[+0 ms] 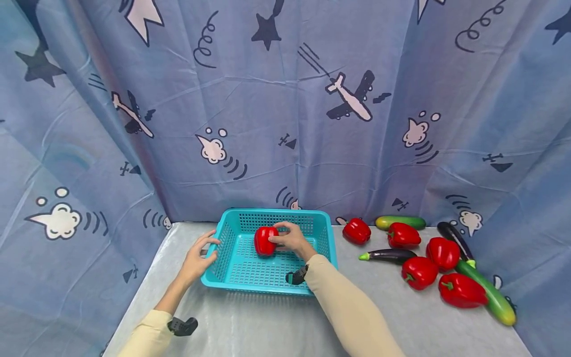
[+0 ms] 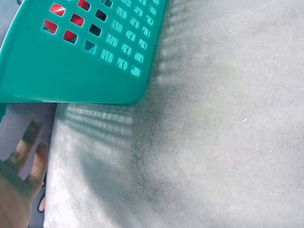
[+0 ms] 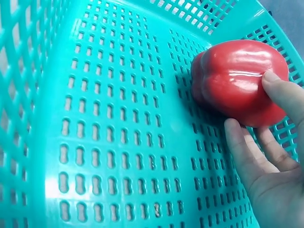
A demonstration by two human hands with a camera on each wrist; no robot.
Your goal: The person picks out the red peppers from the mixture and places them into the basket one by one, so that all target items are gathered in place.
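Observation:
A red bell pepper is inside the turquoise plastic basket. My right hand reaches into the basket and grips the pepper from its right side. Close up in the right wrist view, the thumb lies on top of the red pepper and the fingers curl under it. At the basket's left rim is my left hand, its fingers spread and loosely bent. The left wrist view catches the left hand's fingers just outside the basket wall; whether they touch it I cannot tell.
Right of the basket lie several more red bell peppers, dark eggplants and green cucumbers on the grey table. Behind the table hangs a blue patterned curtain.

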